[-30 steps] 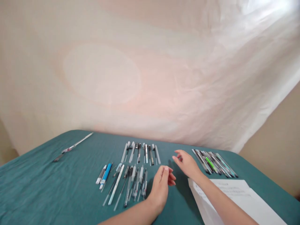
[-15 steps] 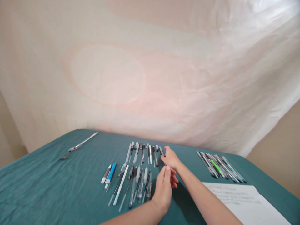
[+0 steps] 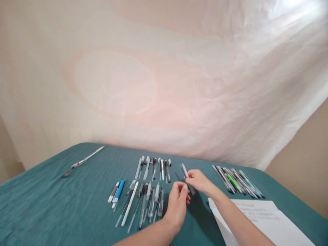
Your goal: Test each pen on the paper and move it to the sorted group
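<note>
One green tablecloth (image 3: 64, 208) fronts a pale sheet (image 3: 174, 85), the right hand (image 3: 201, 181) pinching a pen (image 3: 185, 171), the left hand (image 3: 177, 202) curled, grip unclear.

The tablecloth (image 3: 64, 212) looks like matt cloth, softly rumpled over on the left. Behind it, the sheet (image 3: 153, 136) seems to be thin fabric, catching a sheen top right. Most pens (image 3: 142, 209) look like smooth, see-through plastic; the blue pen (image 3: 118, 193) is opaque, the paper (image 3: 279, 229) matt.
</note>
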Action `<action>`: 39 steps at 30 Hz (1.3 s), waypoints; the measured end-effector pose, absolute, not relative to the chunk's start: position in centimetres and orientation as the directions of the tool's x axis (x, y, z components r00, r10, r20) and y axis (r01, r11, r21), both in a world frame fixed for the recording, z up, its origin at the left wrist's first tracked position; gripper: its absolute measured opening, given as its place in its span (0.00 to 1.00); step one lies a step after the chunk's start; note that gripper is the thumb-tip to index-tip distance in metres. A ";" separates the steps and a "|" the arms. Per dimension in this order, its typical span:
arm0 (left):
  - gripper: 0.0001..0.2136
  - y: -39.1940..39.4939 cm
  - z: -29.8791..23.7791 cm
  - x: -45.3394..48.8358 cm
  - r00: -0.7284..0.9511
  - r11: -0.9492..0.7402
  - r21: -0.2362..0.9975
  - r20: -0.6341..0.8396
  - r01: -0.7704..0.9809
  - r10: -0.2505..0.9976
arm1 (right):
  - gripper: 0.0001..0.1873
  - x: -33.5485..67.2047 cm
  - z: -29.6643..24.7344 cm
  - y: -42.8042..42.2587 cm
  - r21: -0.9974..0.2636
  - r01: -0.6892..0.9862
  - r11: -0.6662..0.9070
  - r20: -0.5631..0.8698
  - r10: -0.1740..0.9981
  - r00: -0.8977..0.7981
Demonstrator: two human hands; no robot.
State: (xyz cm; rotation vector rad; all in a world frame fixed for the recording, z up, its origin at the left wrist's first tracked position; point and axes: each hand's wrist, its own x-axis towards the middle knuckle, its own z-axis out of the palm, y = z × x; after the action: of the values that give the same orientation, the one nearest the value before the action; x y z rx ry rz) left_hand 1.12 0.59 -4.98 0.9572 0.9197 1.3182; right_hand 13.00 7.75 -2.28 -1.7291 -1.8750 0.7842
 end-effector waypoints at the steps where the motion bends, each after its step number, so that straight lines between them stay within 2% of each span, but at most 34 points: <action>1: 0.17 0.7 -5.1 1.2 0.032 0.021 0.940 -0.010 -0.341 0.999 | 0.08 13.0 -2.0 7.1 -0.718 0.695 0.047 -0.043 0.993 -0.111; 3: 0.16 0.9 -5.5 1.3 0.028 0.017 0.939 -0.008 -0.342 1.000 | 0.10 13.1 -1.4 5.9 -0.798 0.600 0.045 -0.044 0.990 -0.132; 6: 0.15 1.0 -5.8 1.4 0.057 -0.020 0.936 0.043 -0.352 0.997 | 0.08 13.1 -0.9 4.3 -0.935 0.353 0.028 -0.035 0.984 -0.172; 8: 0.14 1.0 -5.8 1.5 0.105 -0.027 0.932 0.070 -0.362 0.992 | 0.07 13.1 -0.8 3.6 -0.974 0.225 0.013 -0.030 0.982 -0.185; 16: 0.12 0.8 -5.3 1.4 0.239 0.004 0.952 0.073 -0.305 0.968 | 0.10 13.4 -0.4 3.1 -0.982 0.187 0.012 -0.012 0.991 -0.130; 19: 0.10 0.5 -5.5 1.4 0.297 -0.052 0.981 0.106 -0.185 0.949 | 0.13 14.3 0.9 3.2 -0.991 0.118 0.068 0.065 0.998 -0.022; 22: 0.08 0.3 -5.5 1.3 0.309 -0.120 0.987 0.146 -0.103 0.940 | 0.15 15.6 2.9 2.8 -0.977 0.071 0.199 0.205 0.976 0.077; 25: 0.08 0.5 -5.2 1.2 0.295 -0.044 0.980 0.100 -0.192 0.950 | 0.15 16.9 4.9 1.9 -0.965 0.128 0.228 0.234 0.972 0.034; 28: 0.11 0.9 -5.0 1.1 0.245 0.070 0.909 0.037 -0.411 0.969 | 0.14 17.8 6.2 0.7 -0.917 0.368 0.151 0.081 0.977 -0.199; 31: 0.12 1.2 -5.0 0.9 0.217 0.132 0.804 -0.004 -0.579 0.976 | 0.10 18.3 6.7 -0.3 -0.764 0.612 0.204 -0.053 0.926 -0.375; 34: 0.12 1.4 -5.2 0.7 0.212 0.167 0.727 -0.031 -0.666 0.977 | 0.10 18.8 6.8 -0.8 -0.639 0.725 0.257 -0.123 0.896 -0.426; 39: 0.11 1.4 -5.2 0.7 0.213 0.182 0.699 -0.044 -0.691 0.976 | 0.10 19.9 6.7 -0.6 -0.578 0.777 0.250 -0.187 0.886 -0.424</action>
State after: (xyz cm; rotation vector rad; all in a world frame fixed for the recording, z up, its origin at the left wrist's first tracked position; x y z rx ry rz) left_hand 0.66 1.39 -5.17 0.6211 0.5573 1.2658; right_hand 19.92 -0.63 6.66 -1.5755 -2.3379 0.9168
